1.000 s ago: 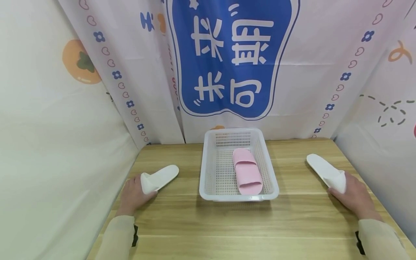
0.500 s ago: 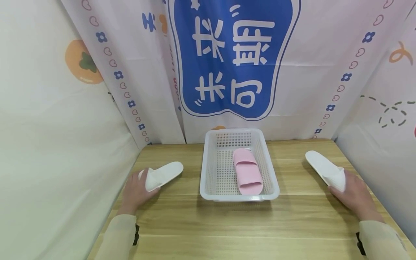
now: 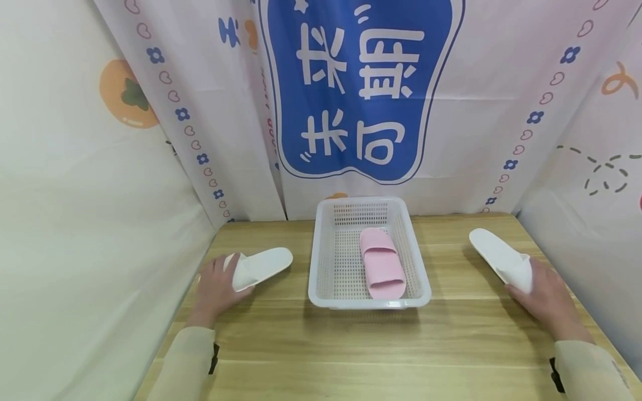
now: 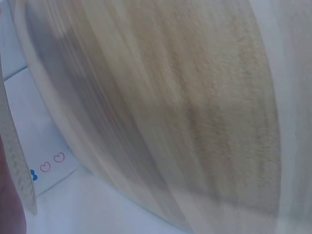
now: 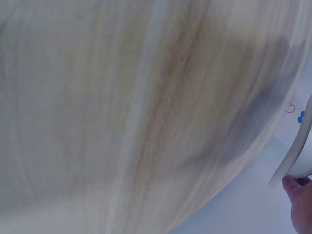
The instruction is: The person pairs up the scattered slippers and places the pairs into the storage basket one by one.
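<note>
In the head view my left hand [image 3: 217, 289] grips a white slipper [image 3: 266, 264] by its toe end, the heel pointing right towards the basket. My right hand [image 3: 548, 295] holds another white slipper [image 3: 496, 253] the same way, its heel pointing to the back left. Each wrist view catches only an edge of a slipper at its side: the left slipper's sole [image 4: 17, 151] and the right slipper's sole [image 5: 295, 151], with shadows on the wood below. Between the hands, a pink slipper [image 3: 383, 267] lies in the right part of a white plastic basket [image 3: 321, 301].
The basket stands at the back middle of a wooden table [image 3: 371, 356]. Behind it hangs a white curtain [image 3: 466, 128] with a blue printed sign. White cloth walls [image 3: 100, 250] close in the table's left and right sides.
My left hand has moved right and slightly back with its slipper, towards the basket. The right hand's slipper has shifted a little to the back. The basket and pink slipper stay put.
</note>
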`<state>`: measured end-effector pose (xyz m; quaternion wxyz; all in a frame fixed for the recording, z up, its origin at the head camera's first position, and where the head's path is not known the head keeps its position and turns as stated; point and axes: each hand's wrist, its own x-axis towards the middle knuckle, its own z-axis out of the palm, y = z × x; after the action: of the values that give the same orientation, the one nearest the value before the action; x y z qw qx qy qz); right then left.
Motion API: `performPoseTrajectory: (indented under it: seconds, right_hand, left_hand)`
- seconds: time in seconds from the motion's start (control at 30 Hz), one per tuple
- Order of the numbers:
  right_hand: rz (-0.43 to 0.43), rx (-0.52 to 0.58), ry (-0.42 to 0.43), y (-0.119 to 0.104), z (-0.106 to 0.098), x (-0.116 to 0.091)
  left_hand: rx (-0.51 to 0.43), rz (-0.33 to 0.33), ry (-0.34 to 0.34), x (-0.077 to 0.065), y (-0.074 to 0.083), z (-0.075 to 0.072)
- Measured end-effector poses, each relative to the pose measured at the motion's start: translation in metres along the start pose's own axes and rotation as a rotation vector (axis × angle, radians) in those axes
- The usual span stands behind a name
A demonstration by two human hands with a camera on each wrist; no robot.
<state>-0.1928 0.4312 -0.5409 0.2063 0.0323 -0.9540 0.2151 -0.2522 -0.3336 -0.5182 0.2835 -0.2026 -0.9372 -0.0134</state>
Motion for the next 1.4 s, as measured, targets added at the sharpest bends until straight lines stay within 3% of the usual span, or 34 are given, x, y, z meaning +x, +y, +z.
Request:
performPoseTrajectory:
  seconds: [0.37, 0.67, 0.97, 1.23, 1.4]
  right_hand:
    - [-0.03, 0.02, 0.011, -0.006, -0.002, 0.005]
    - [-0.098, -0.001, 0.031, -0.016, -0.005, 0.012]
    - [-0.133, -0.024, 0.026, -0.038, -0.014, 0.027]
    - [-0.276, -0.052, 0.13, -0.067, -0.022, 0.041]
    - [-0.334, -0.056, 0.153, -0.082, -0.026, 0.048]
  left_hand:
    - [-0.002, 0.079, 0.059, 0.01, 0.004, 0.0]
    - [-0.01, 0.084, 0.047, 0.014, 0.01, -0.007]
    - [-0.01, 0.126, 0.095, 0.023, 0.013, -0.012]
    - [0.005, 0.17, 0.153, 0.036, 0.02, -0.021]
    - [0.011, 0.187, 0.178, 0.045, 0.028, -0.028]
